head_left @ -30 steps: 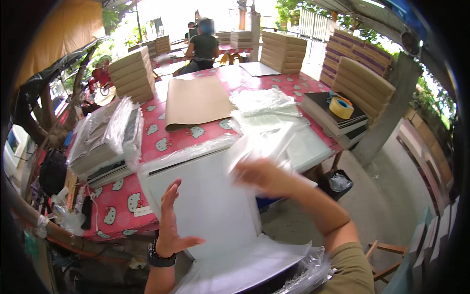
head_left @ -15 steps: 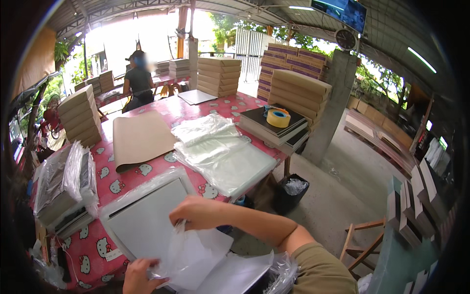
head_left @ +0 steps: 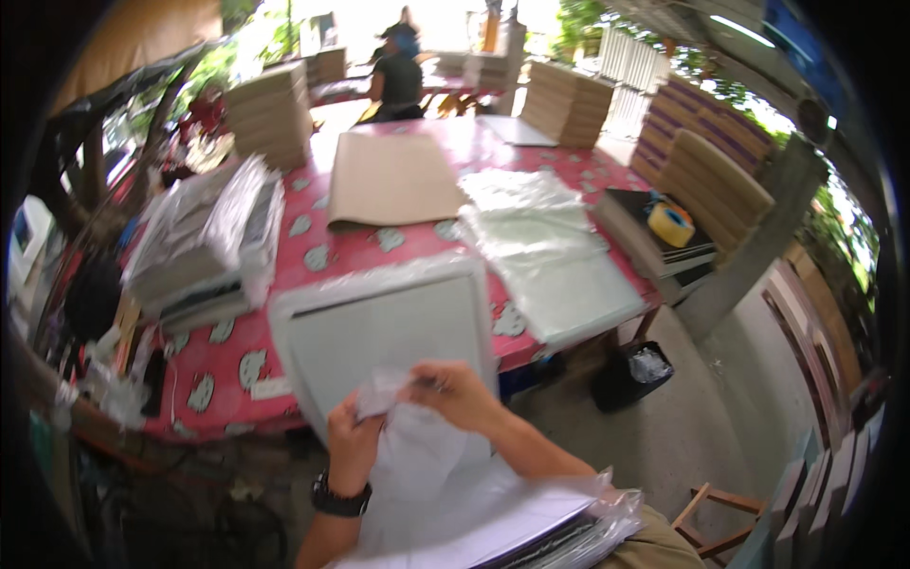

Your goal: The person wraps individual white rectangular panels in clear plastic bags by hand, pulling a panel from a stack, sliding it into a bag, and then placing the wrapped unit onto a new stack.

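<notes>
My left hand (head_left: 356,427), with a dark band on its wrist, pinches the edge of a thin white sheet (head_left: 417,446). My right hand (head_left: 457,391) grips the same sheet's upper part close beside it; motion blur hides the fingertips. Whether the sheet is paper or plastic I cannot tell. Beyond both hands, a flat pale grey panel with a dark upper edge lies in a clear plastic sleeve (head_left: 393,318) at the table's near edge. Closer to me, below the hands, is a pile of white sheets and dark boards in clear plastic (head_left: 550,517).
Clear plastic bags (head_left: 559,275) lie on the pink patterned table (head_left: 313,194), right of a brown paper sheet (head_left: 393,180). Wrapped stacks (head_left: 204,237) stand left. Yellow tape (head_left: 670,225) tops dark boards at right. A black bin (head_left: 633,375) stands below; a person (head_left: 396,81) is beyond.
My hands have come together on the white sheet, the right moving down and the left moving up and right. The view has turned left, so the table appears farther right.
</notes>
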Demonstrator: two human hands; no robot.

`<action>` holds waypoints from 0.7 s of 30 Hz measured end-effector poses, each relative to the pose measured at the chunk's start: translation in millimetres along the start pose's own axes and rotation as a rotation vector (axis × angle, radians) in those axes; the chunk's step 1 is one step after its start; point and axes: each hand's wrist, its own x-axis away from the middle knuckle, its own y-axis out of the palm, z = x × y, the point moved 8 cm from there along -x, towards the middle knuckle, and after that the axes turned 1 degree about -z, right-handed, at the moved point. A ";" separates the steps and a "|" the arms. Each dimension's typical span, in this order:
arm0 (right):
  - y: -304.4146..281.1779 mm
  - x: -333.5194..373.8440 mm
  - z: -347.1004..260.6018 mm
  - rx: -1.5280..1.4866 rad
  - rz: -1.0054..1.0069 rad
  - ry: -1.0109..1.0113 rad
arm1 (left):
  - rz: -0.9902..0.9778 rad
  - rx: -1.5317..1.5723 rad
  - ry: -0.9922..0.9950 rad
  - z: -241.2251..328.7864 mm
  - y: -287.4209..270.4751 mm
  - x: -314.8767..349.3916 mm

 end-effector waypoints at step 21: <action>-0.8 11.2 -13.3 0.163 0.212 -0.142 | -0.171 0.538 -0.387 -36.7 19.8 7.4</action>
